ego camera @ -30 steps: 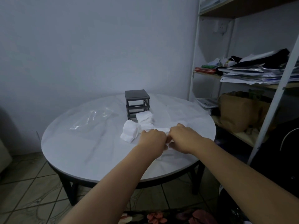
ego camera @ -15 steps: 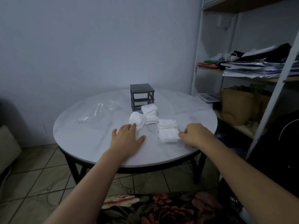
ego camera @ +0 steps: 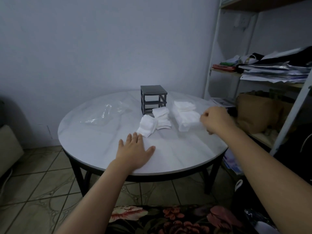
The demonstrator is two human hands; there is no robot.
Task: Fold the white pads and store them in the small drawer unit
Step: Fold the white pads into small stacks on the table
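A small dark grey drawer unit (ego camera: 153, 98) stands near the middle of the round white table (ego camera: 104, 149), its frame slots showing as empty gaps. Folded white pads lie in front of it: a loose cluster (ego camera: 152, 123) and, to the right, a neater stack (ego camera: 186, 118) with more pads (ego camera: 184, 105) behind it. My left hand (ego camera: 135, 152) lies flat on the table with fingers spread, just short of the cluster. My right hand (ego camera: 215, 119) is curled, its thumb and fingers pinching the right edge of the stack.
A crumpled clear plastic bag (ego camera: 103, 115) lies on the table's left part. A white shelf rack (ego camera: 273, 78) with papers and a brown bag (ego camera: 258, 112) stands close on the right. Tiled floor lies below, and floral cloth (ego camera: 177, 218) covers my lap.
A second ago both hands were together on one pad. The left hand has let go and settled flat on the table; the right has carried the folded pad to the right stack.
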